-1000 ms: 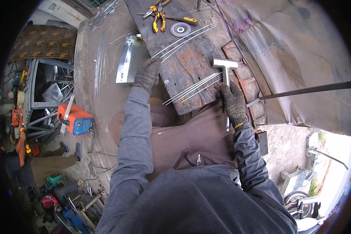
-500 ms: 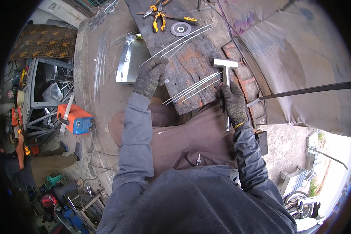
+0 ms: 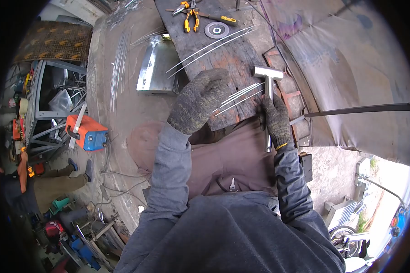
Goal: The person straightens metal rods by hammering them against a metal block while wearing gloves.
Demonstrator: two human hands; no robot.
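Observation:
My right hand (image 3: 276, 119), in a knit glove, grips the handle of a metal hammer (image 3: 268, 77) whose head rests on the dark wooden plank (image 3: 223, 54). My left hand (image 3: 199, 99), also gloved, lies over the near ends of a bundle of thin metal rods (image 3: 241, 93) on the plank; whether its fingers close around them I cannot tell. A second pair of long rods (image 3: 209, 48) lies farther up the plank, untouched.
Yellow-handled pliers (image 3: 189, 18), a screwdriver (image 3: 221, 18) and a grinding disc (image 3: 216, 30) lie at the plank's far end. A shiny metal sheet (image 3: 157, 68) sits left of it. An orange welder (image 3: 86, 133) stands lower left, near another person (image 3: 41, 186).
My left hand moved right, from the plank's left edge across to the near ends of the rod bundle. My right hand stayed on the hammer.

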